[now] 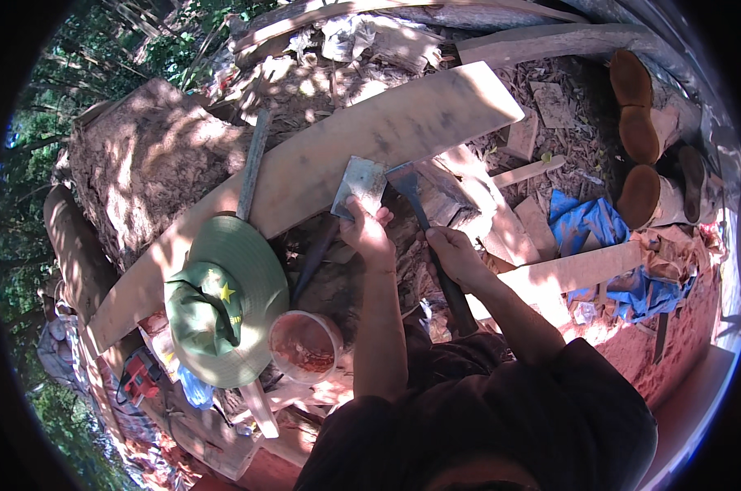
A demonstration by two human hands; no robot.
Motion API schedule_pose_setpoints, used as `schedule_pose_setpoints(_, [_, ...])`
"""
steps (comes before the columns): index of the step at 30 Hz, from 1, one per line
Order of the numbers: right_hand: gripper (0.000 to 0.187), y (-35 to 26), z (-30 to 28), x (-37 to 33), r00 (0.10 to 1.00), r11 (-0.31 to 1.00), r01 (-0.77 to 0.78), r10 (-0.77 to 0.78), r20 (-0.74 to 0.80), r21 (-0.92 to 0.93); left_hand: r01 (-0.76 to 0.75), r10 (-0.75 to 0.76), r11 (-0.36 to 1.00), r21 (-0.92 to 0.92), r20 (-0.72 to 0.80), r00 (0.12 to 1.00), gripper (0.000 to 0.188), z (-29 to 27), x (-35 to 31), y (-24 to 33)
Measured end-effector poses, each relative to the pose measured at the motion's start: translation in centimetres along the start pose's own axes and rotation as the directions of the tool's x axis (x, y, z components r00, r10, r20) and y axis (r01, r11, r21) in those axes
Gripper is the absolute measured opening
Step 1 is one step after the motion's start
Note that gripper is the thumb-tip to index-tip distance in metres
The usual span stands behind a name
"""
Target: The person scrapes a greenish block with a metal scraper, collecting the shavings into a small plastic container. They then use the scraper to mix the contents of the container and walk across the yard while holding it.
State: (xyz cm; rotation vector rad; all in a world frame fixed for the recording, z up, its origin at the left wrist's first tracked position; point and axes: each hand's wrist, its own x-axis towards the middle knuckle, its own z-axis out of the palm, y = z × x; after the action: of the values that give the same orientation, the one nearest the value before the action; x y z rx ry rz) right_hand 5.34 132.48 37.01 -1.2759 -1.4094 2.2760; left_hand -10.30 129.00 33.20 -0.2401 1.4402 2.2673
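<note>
My left hand is closed on a flat, pale grey rectangular plate, thumb on its upper face. I cannot make out whether it is stone or metal. In my right hand is a wide-bladed chisel with a dark handle, its fingers wrapped round the shaft. The chisel's broad end lies close beside the plate's right edge; whether they touch is unclear. Beyond both hands, a long wooden plank slants across the work area. A dark rod-like tool lies to the left of my left forearm.
A green brimmed hat rests over the plank's near side, beside a plastic tub with reddish residue. A large log sits at left. Brown boots, a blue tarp and a board are at right.
</note>
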Motion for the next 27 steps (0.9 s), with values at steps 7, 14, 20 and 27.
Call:
schedule_pose_setpoints(7, [0.031,0.1,0.4,1.3,0.999,0.999,0.029,-0.03,-0.033,-0.014,0.005,-0.005,1.0,0.007,-0.021,1.0,0.035,-0.1,0.2,-0.4])
schedule_pose_setpoints(14, [0.031,0.0,0.8,0.9,0.998,0.998,0.027,-0.03,-0.059,-0.052,0.015,-0.015,1.0,-0.01,-0.011,1.0,0.033,-0.1,0.4,-0.3])
schedule_pose_setpoints(20, [0.033,-0.4,0.6,0.1,1.0,1.0,0.01,-0.009,-0.014,0.019,-0.009,0.009,1.0,-0.004,0.009,1.0,0.035,-0.2,0.4,-0.3])
schedule_pose_setpoints(27, [0.031,0.9,1.4,0.6,0.998,1.0,0.008,-0.008,-0.057,0.013,0.01,-0.01,1.0,0.002,-0.029,1.0,0.036,0.0,0.2,-0.5])
